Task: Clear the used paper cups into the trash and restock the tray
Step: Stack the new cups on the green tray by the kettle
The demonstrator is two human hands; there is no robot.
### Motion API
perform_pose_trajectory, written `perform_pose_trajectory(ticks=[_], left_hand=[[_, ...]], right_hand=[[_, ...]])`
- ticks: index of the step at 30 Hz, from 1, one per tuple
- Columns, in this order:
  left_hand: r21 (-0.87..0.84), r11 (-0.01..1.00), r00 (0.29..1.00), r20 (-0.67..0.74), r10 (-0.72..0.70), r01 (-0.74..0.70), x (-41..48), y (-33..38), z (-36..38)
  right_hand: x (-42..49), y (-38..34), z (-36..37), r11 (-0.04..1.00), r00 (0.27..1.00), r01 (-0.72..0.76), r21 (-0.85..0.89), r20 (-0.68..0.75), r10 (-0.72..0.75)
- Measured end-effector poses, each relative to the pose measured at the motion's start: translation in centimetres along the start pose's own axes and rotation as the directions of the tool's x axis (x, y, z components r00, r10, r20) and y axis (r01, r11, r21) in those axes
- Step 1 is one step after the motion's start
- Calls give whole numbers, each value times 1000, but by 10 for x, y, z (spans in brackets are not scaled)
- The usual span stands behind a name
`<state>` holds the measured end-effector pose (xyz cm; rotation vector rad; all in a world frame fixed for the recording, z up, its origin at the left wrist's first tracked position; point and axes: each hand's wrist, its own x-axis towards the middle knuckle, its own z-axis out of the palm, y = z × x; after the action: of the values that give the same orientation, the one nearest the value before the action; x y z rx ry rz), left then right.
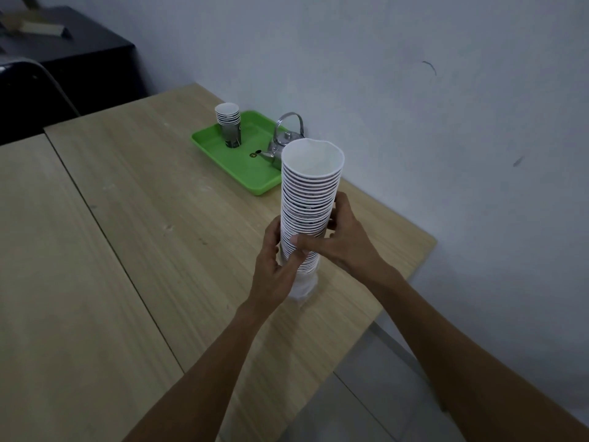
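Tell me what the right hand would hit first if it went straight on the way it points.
The tall cup stack, which the right hand grips; it points left across it. Just beyond, probably the left hand, holding the stack lower down.

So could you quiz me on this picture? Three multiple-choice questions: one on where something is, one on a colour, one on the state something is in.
1. Where does the kettle stand?
A. on the floor
B. on the tray
C. on a chair

2. What colour is the tray?
A. green
B. red
C. blue

3. How is the tall cup stack being handled?
A. it lies untouched on its side
B. both hands grip it upright
C. one hand crushes it flat

Answers:
1 B: the kettle sits at the tray's end nearest the wall.
2 A: the tray is bright green.
3 B: the left hand and right hand curl round the tall cup stack low down, and it stands upright.
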<state>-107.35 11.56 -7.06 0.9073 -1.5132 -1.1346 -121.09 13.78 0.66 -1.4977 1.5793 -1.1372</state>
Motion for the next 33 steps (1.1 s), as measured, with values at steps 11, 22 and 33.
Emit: perform_pose_trajectory(ticks=[11, 22, 33], left_hand=[[9, 1000, 999, -24, 26, -26, 3, 4, 0], [-16, 999, 997, -72, 37, -38, 8, 4, -5], [53, 999, 984, -177, 16, -6, 51, -12, -69]], right_hand=[[-2, -9, 0, 997, 995, 10, -78, -102, -18], [8, -8, 12, 999, 994, 16, 36, -109, -12], [70, -25, 67, 996, 999, 34, 85, -13, -33]])
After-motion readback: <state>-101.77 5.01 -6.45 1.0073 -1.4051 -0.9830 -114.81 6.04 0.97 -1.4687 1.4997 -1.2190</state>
